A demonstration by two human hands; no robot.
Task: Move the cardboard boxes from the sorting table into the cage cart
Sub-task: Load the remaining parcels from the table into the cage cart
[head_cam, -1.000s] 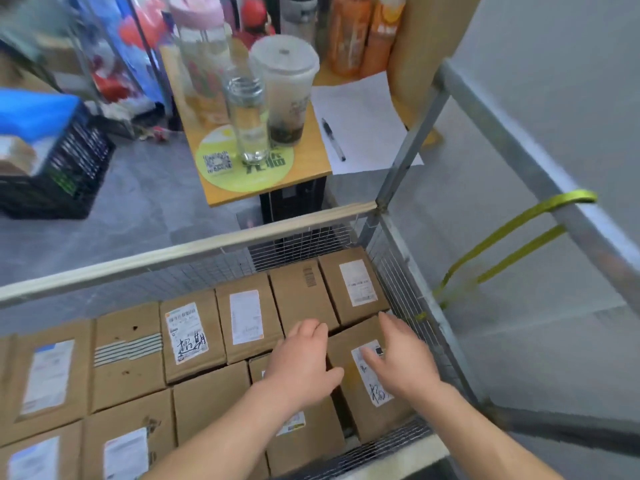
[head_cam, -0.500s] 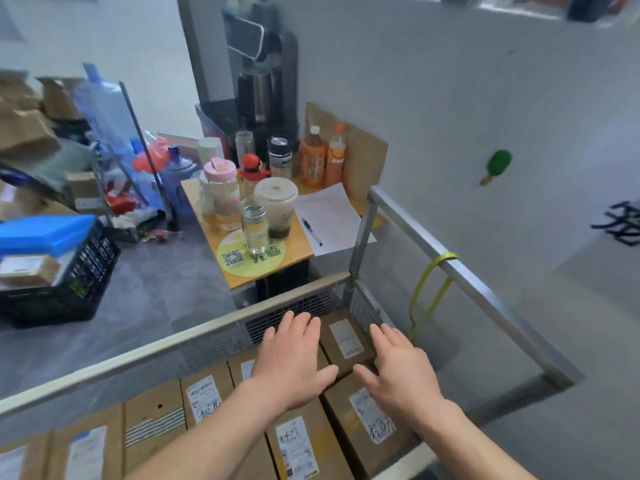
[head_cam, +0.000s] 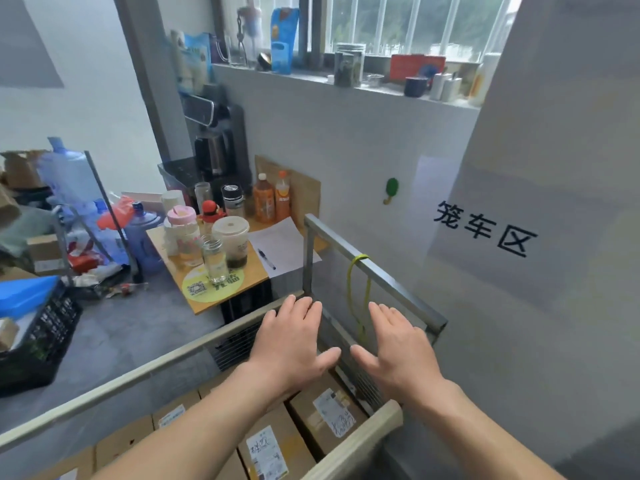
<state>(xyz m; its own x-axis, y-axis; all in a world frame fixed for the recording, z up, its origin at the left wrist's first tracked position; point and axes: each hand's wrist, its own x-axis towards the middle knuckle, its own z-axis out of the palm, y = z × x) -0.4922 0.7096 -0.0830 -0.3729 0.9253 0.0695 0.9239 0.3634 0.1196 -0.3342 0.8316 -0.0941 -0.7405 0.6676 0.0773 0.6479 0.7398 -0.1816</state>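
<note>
Several labelled cardboard boxes (head_cam: 325,408) lie packed flat inside the cage cart (head_cam: 374,268), whose metal rails and wire mesh frame the lower middle of the view. My left hand (head_cam: 291,341) hovers palm down above the boxes with its fingers straight, holding nothing. My right hand (head_cam: 394,348) is beside it over the cart's right corner, also flat and empty. Neither hand touches a box. The sorting table is out of view.
A small wooden side table (head_cam: 204,292) with bottles, cups, a paper and a pen stands just beyond the cart's far rail. A black crate (head_cam: 41,341) sits on the floor at left. A yellow strap (head_cam: 356,292) hangs from the right rail; a grey wall stands at right.
My hands have lifted off the boxes and risen above the cart. The view has tilted upward, so fewer boxes show and the wall and window ledge have come into sight.
</note>
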